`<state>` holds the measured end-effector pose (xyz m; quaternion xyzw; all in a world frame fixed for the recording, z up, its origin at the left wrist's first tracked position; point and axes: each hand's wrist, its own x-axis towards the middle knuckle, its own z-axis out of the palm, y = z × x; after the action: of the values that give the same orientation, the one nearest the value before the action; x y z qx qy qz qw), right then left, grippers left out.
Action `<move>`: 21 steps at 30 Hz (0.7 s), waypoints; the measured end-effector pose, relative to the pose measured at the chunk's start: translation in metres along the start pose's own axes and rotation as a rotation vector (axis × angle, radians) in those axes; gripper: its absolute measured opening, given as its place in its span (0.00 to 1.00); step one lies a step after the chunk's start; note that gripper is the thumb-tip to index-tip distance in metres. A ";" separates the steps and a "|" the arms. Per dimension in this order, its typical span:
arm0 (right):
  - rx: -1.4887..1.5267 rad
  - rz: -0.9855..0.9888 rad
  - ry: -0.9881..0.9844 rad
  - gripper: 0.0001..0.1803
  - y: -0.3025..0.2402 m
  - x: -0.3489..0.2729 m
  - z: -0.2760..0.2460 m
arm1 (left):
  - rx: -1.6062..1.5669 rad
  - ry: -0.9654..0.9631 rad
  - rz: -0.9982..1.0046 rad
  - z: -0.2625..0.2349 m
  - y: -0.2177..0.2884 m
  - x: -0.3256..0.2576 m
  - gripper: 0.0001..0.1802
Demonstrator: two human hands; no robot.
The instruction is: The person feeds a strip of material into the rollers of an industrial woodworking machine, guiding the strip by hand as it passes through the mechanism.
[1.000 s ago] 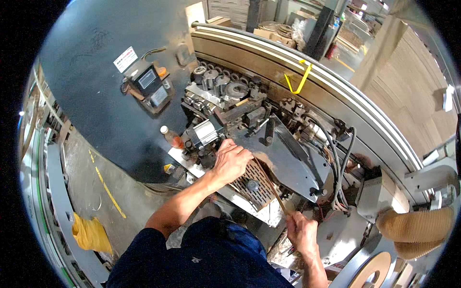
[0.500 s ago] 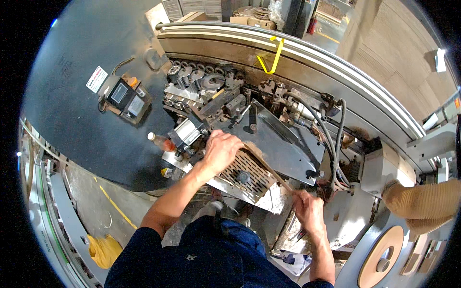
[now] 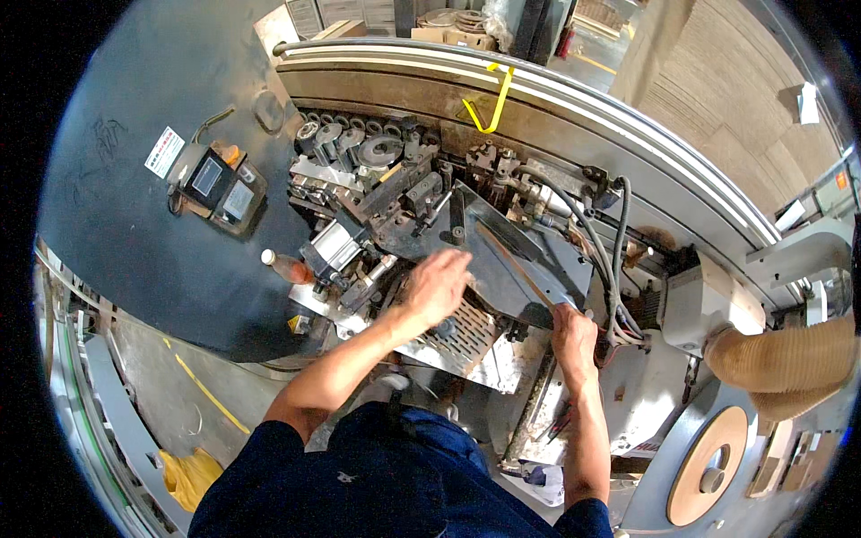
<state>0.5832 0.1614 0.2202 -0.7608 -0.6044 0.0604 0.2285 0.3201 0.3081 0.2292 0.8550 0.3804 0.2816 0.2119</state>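
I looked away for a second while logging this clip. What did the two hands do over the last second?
The left hand slid off the perforated metal plate up onto the grey angled plate. The right hand rose from beside the machine's lower edge to that plate's lower right corner, touching a thin strip there. The small bottle stayed put.

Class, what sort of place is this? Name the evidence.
Probably a woodworking factory: a long grey machine rail, a tan ribbed extraction hose, and a round roll of tan edging tape.

dark machine hood (image 3: 134, 260) | on it: control box (image 3: 218, 182), white label (image 3: 164, 151), small bottle (image 3: 285, 266)
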 end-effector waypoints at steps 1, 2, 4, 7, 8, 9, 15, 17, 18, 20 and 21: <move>-0.017 0.012 -0.004 0.04 0.002 0.003 0.003 | 0.001 -0.082 -0.029 0.009 0.005 -0.004 0.21; -0.076 0.015 -0.007 0.04 0.002 0.006 0.007 | 0.009 -0.108 -0.014 0.019 0.010 -0.005 0.24; -0.083 -0.024 0.012 0.04 0.001 0.012 0.015 | 0.014 -0.152 -0.010 0.037 0.016 -0.001 0.29; -0.109 -0.037 0.033 0.04 -0.006 0.025 0.024 | -0.001 -0.194 -0.069 0.057 0.023 0.012 0.35; -0.108 -0.047 0.057 0.03 -0.010 0.030 0.027 | 0.021 -0.195 -0.085 0.062 0.024 0.017 0.37; -0.111 -0.039 0.044 0.03 -0.013 0.034 0.029 | 0.038 -0.211 -0.104 0.065 0.025 0.020 0.38; -0.131 -0.053 0.089 0.04 -0.029 0.058 0.038 | 0.041 -0.188 -0.103 0.071 0.020 0.036 0.44; -0.143 -0.025 0.078 0.05 -0.032 0.065 0.041 | 0.031 -0.185 -0.105 0.072 0.018 0.040 0.44; -0.166 -0.011 0.068 0.06 -0.033 0.068 0.042 | 0.031 -0.223 -0.126 0.073 0.018 0.042 0.44; -0.192 0.000 0.085 0.07 -0.034 0.072 0.044 | 0.048 -0.220 -0.116 0.074 0.017 0.047 0.44; -0.189 0.016 0.072 0.07 -0.034 0.075 0.046 | 0.049 -0.223 -0.113 0.075 0.016 0.049 0.44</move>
<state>0.5551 0.2509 0.2075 -0.7855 -0.5925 -0.0222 0.1770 0.4041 0.3247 0.1982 0.8632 0.4087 0.1631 0.2475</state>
